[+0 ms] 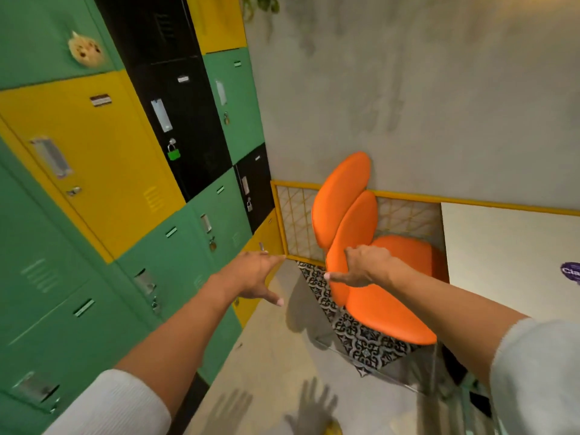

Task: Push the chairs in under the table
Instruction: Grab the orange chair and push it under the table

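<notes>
- Orange chair (386, 296): smooth padded vinyl-look upholstery, rounded seat, backrest made of two elongated oval pads overlapping like petals. Thin pale metal legs (434, 368) below, blurred.
- Chair stands at the left end of the white table (502, 252), seat edge just beside the tabletop edge, backrest toward the lockers; how far the seat goes under the top, can't tell.
- Right hand (364, 270): fingers wrapped over the top edge of the nearer backrest pad, thumb stretched along its front face – gripping the chair.
- Left hand (254, 277): held free in the air between lockers and chair, fingers spread and extended, grasping nothing.
- Both forearms bare, white ribbed sleeves (113, 403) pushed up.
- Table: flat matte white top, purple round sticker (571, 271) at the right edge, partial white lettering "Cla…", rest cut off.
- Yellow metal frame with diamond wire mesh (298, 221) behind the chair, along the base of a grey mottled concrete wall (439, 89).
- Lockers (125, 183): painted sheet-metal doors in green, yellow, black; louvre vents, recessed steel handles, small label plates too blurred to read. Green padlock (173, 150) on a black door.
- Floor: pale smooth concrete, black-and-white patterned tile strip (361, 340) under the chair.
</notes>
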A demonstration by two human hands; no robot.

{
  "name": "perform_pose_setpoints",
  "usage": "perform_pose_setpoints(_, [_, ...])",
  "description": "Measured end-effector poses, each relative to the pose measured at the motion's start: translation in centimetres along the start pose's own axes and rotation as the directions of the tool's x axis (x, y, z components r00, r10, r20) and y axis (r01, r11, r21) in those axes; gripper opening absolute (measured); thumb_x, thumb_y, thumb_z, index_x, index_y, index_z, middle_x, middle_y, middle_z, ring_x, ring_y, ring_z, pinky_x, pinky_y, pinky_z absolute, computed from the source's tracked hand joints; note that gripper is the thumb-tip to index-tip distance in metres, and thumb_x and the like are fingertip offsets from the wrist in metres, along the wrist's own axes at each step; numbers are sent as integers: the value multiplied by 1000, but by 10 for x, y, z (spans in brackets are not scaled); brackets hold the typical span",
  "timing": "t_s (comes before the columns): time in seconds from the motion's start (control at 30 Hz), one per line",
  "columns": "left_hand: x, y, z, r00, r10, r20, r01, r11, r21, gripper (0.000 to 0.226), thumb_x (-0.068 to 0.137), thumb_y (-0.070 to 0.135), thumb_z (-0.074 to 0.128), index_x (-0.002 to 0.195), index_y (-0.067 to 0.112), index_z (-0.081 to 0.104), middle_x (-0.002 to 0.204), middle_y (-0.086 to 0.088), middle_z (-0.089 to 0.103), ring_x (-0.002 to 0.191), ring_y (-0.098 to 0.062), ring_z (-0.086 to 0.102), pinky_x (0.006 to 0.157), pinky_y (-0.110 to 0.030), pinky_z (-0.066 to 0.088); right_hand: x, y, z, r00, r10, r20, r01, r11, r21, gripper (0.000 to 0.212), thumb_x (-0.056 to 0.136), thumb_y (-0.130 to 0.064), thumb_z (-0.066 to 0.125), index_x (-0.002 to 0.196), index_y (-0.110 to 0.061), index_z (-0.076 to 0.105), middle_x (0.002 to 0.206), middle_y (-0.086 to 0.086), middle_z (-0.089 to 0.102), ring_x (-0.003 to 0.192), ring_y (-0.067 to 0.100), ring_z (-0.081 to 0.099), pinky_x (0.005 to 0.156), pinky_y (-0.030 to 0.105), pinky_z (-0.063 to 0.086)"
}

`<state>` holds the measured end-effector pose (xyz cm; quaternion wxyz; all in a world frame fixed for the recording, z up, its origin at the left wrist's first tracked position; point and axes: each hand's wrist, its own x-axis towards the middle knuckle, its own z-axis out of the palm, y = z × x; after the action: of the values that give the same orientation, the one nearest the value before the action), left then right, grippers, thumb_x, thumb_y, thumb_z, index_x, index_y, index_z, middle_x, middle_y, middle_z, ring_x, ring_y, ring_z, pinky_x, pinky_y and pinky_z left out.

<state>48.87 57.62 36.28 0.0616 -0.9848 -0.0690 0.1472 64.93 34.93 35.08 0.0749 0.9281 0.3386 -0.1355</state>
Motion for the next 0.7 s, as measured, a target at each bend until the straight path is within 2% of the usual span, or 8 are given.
perform_pose_setpoints(0.17, [90,-62,-4,997,77,8,-77,997,25,120,77,80,72,171,30,15,175,-1,29,163,-25,21,130,-51,22,112,-11,-28,998,31,-60,-26,996,84,116,77,-100,33,153,-14,44,144,15,59,128,39,60,99,51,54])
perform_pose_setpoints(0.27, [156,-101,-23,992,124,2,-124,990,70,119,79,78,73,171,27,18,175,0,29,163,-23,20,130,-49,25,183,-17,-46,989,64,-137,-40,985,169,108,83,-96,32,151,-13,43,145,15,58,127,41,60,95,52,54])
perform_pose_setpoints(0.37, [236,-133,-55,973,229,31,-231,968,103,119,79,78,72,171,27,17,176,4,24,164,-19,17,130,-47,23,238,-16,-63,979,140,-148,-94,955,280,104,86,-93,34,153,-15,40,149,12,55,127,41,61,89,51,53])
perform_pose_setpoints(0.43, [270,-144,-75,953,303,-2,-300,946,123,120,78,81,70,171,30,14,177,8,20,164,-16,15,132,-46,19,250,-20,-66,974,150,-167,-91,944,316,103,87,-92,34,157,-17,35,152,9,52,128,40,60,86,50,52])
perform_pose_setpoints(0.53, [320,-158,-98,907,419,-42,-410,901,141,121,76,87,65,171,34,11,177,11,16,164,-14,13,131,-44,16,262,-21,-73,979,128,-158,-67,937,344,104,88,-92,33,162,-20,27,160,4,45,136,37,54,97,51,51])
perform_pose_setpoints(0.7, [410,-176,-130,842,536,59,-535,819,209,124,74,95,56,171,37,5,178,12,3,165,-12,1,132,-44,12,290,-13,-74,979,177,-99,-116,890,442,109,83,-97,31,164,-25,22,167,-1,37,145,30,46,107,51,47])
